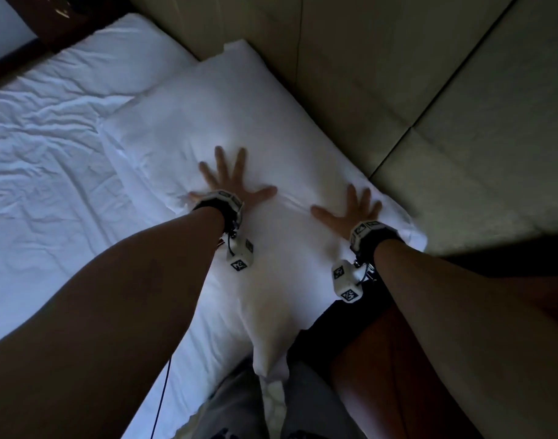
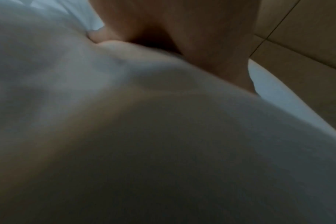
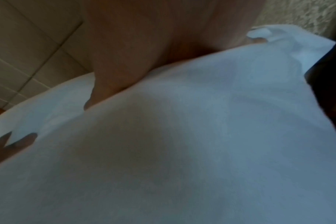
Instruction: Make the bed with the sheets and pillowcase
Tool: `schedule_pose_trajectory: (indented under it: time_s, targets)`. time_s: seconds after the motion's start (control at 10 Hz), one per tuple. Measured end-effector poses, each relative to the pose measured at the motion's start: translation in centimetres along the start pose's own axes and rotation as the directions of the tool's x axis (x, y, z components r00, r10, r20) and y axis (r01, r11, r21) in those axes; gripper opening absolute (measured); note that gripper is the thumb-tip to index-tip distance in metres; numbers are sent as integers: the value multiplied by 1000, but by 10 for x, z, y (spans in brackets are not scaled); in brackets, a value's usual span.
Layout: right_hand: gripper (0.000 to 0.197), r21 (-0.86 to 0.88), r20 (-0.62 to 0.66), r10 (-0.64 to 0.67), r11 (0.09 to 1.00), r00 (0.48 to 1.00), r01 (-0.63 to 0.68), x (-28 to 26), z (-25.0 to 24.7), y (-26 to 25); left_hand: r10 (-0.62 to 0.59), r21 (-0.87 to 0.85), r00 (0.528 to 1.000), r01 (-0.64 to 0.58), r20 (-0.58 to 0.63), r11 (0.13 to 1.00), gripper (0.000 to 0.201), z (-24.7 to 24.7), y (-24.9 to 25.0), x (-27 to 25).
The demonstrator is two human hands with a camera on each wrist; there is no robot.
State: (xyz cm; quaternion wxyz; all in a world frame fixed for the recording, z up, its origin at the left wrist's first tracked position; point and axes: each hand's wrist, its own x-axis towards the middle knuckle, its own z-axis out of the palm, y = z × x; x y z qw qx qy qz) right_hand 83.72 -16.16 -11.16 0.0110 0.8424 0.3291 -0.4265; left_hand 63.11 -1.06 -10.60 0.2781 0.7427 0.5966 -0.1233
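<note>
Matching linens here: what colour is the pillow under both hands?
White, plain with no pattern; the pillow shows best in the head view.

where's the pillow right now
In the head view the pillow lies on the white sheet against the beige padded headboard, with the left hand and right hand pressed flat on it.

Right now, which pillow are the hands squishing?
The nearer pillow, beside the headboard. The left hand and right hand press it flat; the far pillow lies untouched.
</note>
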Motion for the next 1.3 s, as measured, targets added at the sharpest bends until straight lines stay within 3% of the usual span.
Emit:
schedule_pose_trajectory:
  time_s: [0.2,0.4,0.5,0.6,0.7,0.8,0.9,1.0,1.1,1.3]
  targets:
    - [130,3,-47,66,998,997,-66,32,34,-9,-25,68,991,16,133,998,126,17,-23,40]
    - [127,5,-134,128,992,983,-129,25,57,-21,9,70,990,-19,140,997,126,25,-34,37]
    - [106,90,-208,132,989,969,-115,1,60,-40,83,82,995,-87,53,993,113,16,-28,30]
    - [93,74,-234,88,995,968,-73,-21,67,-63,410,204,912,-402,3,893,83,6,-25,28]
    - [88,-23,-222,38,999,974,-45,-37,71,-67,533,275,838,-543,116,794,63,-5,-26,33]
    - [84,-76,-174,67,994,982,-81,-48,73,-61,469,271,864,-502,181,821,60,-11,-33,35]
    - [80,-100,-133,72,991,988,-86,-64,69,-63,430,277,865,-492,257,825,64,-23,-37,22]
    - [73,-169,-136,71,981,988,-94,-92,57,-68,466,334,844,-533,264,777,65,-43,-34,4]
    - [61,-199,-143,39,978,989,-68,-133,46,-73,434,334,851,-517,295,788,66,-62,-39,-26]
    - [52,-227,-263,-135,971,955,75,-219,32,-75,562,257,813,-582,154,772,64,-104,-26,-113]
